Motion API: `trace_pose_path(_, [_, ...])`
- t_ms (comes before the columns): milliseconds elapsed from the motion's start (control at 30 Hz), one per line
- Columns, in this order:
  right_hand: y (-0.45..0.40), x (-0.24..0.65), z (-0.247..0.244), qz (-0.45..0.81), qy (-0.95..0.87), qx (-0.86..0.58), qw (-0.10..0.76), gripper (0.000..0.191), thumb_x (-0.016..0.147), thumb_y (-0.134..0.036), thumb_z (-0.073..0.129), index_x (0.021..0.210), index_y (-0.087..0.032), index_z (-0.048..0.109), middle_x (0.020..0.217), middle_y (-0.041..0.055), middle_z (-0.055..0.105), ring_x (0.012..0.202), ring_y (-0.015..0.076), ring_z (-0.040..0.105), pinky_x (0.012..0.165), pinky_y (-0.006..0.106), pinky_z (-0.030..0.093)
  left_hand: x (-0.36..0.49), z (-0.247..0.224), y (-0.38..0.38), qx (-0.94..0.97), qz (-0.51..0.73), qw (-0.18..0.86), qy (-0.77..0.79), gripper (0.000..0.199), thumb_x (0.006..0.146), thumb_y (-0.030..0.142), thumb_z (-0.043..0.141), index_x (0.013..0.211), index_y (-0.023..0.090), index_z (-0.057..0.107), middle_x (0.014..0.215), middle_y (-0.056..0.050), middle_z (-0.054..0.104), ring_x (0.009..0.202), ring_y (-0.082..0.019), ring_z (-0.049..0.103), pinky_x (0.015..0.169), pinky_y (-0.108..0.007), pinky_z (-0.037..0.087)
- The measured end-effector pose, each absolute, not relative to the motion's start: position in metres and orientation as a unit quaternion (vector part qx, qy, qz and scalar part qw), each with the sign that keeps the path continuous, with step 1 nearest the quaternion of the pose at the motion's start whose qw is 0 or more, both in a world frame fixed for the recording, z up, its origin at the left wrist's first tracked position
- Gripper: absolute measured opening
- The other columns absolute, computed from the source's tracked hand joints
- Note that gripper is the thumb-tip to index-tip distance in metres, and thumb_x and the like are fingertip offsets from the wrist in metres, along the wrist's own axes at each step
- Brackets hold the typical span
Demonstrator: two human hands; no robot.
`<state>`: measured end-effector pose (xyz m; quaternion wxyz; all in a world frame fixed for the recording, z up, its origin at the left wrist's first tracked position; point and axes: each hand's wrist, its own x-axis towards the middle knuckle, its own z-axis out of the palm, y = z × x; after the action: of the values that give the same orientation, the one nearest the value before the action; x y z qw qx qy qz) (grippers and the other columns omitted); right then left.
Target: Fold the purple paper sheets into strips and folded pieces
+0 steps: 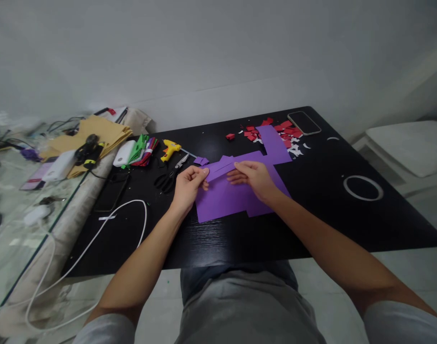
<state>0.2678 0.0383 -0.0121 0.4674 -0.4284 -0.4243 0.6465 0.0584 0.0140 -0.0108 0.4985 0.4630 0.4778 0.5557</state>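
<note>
Between my two hands stretches a narrow purple paper strip (221,170), raised a little above the table. My left hand (190,185) pinches its left end between thumb and fingers. At the other end my right hand (253,177) grips it with thumb and forefinger, the other fingers curled beneath. Larger purple paper sheets (222,205) lie under both hands, overlapping one another. A longer purple piece (274,143) reaches from them toward the back right. Small purple cut pieces (201,161) sit just beyond my left hand. Black-handled scissors (171,174) rest to its left.
On the black table (333,215) are a yellow glue gun (170,149), green and red bundles (143,150), red scraps (288,129), white scraps (296,147), a phone (304,123), a dark phone (112,192), a white ring (363,188) and a white cable (146,215). A white chair (408,148) stands right.
</note>
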Motion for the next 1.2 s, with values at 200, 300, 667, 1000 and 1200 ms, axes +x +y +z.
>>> trace_pose_path(200, [0.038,0.27,-0.0113,0.646,-0.432,-0.421,0.468,0.034,0.085,-0.048,0.084,0.074,-0.018,0.073,0.082,0.0099,0.081,0.073,0.0208,0.078,0.073,0.034,0.066,0.057,-0.008,0.0139,0.49,0.561,0.469,0.474,0.04,0.074,0.05,0.09,0.074,0.017,0.068,0.056,0.0,0.067,0.047,-0.01,0.059,0.052,-0.022,0.049])
trace_pose_path(300, [0.0392,0.2699,-0.0136,0.647,-0.432,-0.415,0.472,0.034,0.085,-0.049,0.084,0.074,-0.019,0.073,0.082,0.0096,0.081,0.074,0.0215,0.078,0.075,0.036,0.067,0.0571,-0.0083,0.0138,0.494,0.563,0.463,0.474,0.039,0.074,0.049,0.09,0.075,0.017,0.068,0.056,0.0,0.067,0.047,-0.011,0.06,0.052,-0.023,0.05])
trace_pose_path(667, [0.0425,0.2706,-0.0183,0.657,-0.408,-0.415,0.48,0.032,0.074,-0.045,0.09,0.075,-0.021,0.07,0.078,0.0061,0.077,0.074,0.0212,0.076,0.076,0.038,0.067,0.0568,-0.0083,0.014,0.515,0.571,0.424,0.479,0.038,0.076,0.05,0.089,0.075,0.017,0.069,0.056,0.001,0.067,0.048,-0.011,0.061,0.053,-0.023,0.05])
trace_pose_path(1000, [0.043,0.2715,-0.0172,0.652,-0.394,-0.405,0.506,0.028,0.074,-0.039,0.087,0.082,-0.023,0.066,0.084,0.0011,0.07,0.084,0.0194,0.073,0.08,0.037,0.064,0.0608,-0.0074,0.0108,0.525,0.543,0.458,0.468,0.042,0.075,0.052,0.089,0.075,0.017,0.068,0.06,-0.001,0.069,0.05,-0.011,0.062,0.054,-0.024,0.052])
trace_pose_path(1200, [0.0444,0.2718,-0.0173,0.643,-0.398,-0.391,0.525,0.027,0.076,-0.042,0.084,0.08,-0.022,0.067,0.081,0.0035,0.072,0.081,0.0199,0.073,0.083,0.038,0.063,0.0594,-0.0073,0.0103,0.549,0.466,0.528,0.451,0.041,0.074,0.051,0.09,0.075,0.017,0.067,0.063,-0.003,0.071,0.054,-0.013,0.063,0.057,-0.026,0.053])
